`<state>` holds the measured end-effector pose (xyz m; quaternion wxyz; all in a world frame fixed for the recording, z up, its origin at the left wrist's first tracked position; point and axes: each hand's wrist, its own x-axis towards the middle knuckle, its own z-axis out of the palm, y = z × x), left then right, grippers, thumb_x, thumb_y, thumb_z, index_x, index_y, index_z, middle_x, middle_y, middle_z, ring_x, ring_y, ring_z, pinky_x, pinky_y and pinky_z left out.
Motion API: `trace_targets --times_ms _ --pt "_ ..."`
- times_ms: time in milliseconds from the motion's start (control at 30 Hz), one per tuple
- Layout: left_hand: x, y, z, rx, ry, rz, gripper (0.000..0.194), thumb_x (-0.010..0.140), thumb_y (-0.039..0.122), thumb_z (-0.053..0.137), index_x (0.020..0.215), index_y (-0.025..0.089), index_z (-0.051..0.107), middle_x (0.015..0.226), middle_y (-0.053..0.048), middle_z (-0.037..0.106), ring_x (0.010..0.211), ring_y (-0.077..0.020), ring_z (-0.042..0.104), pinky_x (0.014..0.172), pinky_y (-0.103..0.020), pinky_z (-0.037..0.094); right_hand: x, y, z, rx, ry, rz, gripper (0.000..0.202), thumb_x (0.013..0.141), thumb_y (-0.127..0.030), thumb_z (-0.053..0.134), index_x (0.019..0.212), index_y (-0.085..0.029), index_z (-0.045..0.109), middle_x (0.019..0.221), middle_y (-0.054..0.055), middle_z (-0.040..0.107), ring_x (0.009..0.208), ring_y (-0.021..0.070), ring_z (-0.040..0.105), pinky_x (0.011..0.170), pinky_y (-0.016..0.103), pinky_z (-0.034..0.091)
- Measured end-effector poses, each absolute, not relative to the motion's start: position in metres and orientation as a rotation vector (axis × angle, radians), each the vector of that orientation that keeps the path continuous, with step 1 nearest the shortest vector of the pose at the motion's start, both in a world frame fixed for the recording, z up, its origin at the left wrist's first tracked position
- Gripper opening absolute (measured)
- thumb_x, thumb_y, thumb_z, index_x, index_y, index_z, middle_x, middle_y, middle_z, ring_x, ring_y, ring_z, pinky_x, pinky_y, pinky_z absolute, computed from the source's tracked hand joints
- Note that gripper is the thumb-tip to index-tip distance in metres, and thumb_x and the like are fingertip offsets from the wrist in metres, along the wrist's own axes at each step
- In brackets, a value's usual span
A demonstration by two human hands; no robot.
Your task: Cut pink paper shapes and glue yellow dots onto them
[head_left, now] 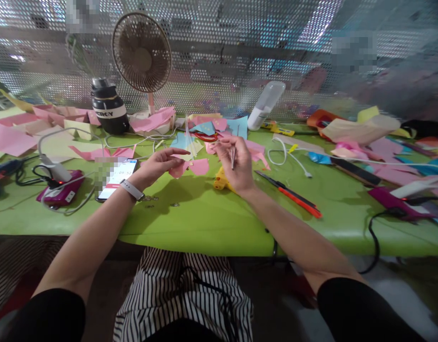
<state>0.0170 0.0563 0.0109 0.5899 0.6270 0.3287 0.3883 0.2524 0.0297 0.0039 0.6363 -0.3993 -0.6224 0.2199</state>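
Note:
My left hand (155, 167) is at a small pink paper cutout (198, 166) with two rounded lobes, like a bow or butterfly. Its thumb and fingers are closed at the cutout's left side, with the index finger stretched above. To the right, my right hand (237, 164) is closed around thin metal tweezers (233, 157), which point down out of the fist. Its fingertips are pinched near the cutout; anything between them is too small to make out. A yellow glue gun (220, 180) lies on the green tabletop, partly hidden under my right hand.
An orange-handled utility knife (293, 197) lies to the right. On the left are a lit phone (119, 178) and a purple power strip (64, 190) with cables. Paper scraps, a black bottle (110, 109), a fan (142, 52) and a translucent bottle (267, 104) line the back, before a perforated metal screen.

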Motion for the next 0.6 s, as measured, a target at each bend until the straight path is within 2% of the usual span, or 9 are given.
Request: trace_targets --times_ms 100,200,333,500,600 --pt "0.017 0.056 0.011 1.474 0.772 0.927 0.036 0.085 0.023 0.074 0.120 0.014 0.070 0.088 -0.005 0.074 0.077 -0.0102 0.067 0.071 -0.022 0.052 0.251 0.031 -0.003 -1.010 -1.522 0.742 0.048 0.075 -0.056 0.080 0.098 -0.024 0.055 0.089 0.003 0.069 0.087 0.0214 0.069 0.081 0.040 0.058" --pt "0.017 0.055 0.012 1.511 0.773 0.901 0.037 0.084 0.025 0.076 0.119 0.014 0.070 0.090 -0.005 0.075 0.078 -0.0108 0.068 0.072 -0.022 0.052 0.248 0.028 -0.007 -1.021 -1.566 0.893 0.045 0.076 -0.053 0.078 0.098 -0.023 0.054 0.083 0.003 0.067 0.081 0.0209 0.068 0.075 0.039 0.057" --pt "0.018 0.053 0.013 1.527 0.778 0.830 0.040 0.081 0.026 0.079 0.117 0.013 0.069 0.094 -0.008 0.077 0.086 -0.0141 0.071 0.077 -0.025 0.053 0.244 0.024 -0.008 -0.995 -1.555 0.897 0.043 0.076 -0.050 0.077 0.100 -0.024 0.054 0.084 0.002 0.067 0.078 0.0197 0.067 0.071 0.037 0.056" --pt "0.021 0.052 0.011 1.483 0.749 0.732 0.051 0.074 0.026 0.085 0.118 0.013 0.065 0.087 -0.006 0.077 0.076 -0.0145 0.072 0.067 -0.025 0.054 0.237 0.019 -0.015 -0.987 -1.570 0.906 0.045 0.076 -0.052 0.079 0.104 -0.024 0.056 0.087 0.003 0.067 0.079 0.0195 0.067 0.073 0.037 0.055" --pt "0.022 0.052 0.010 1.481 0.745 0.720 0.054 0.071 0.025 0.087 0.118 0.013 0.063 0.086 -0.005 0.077 0.077 -0.0141 0.072 0.069 -0.025 0.055 0.235 0.017 -0.018 -0.992 -1.569 0.888 0.047 0.075 -0.052 0.080 0.104 -0.023 0.057 0.089 0.003 0.067 0.082 0.0202 0.068 0.076 0.038 0.055"
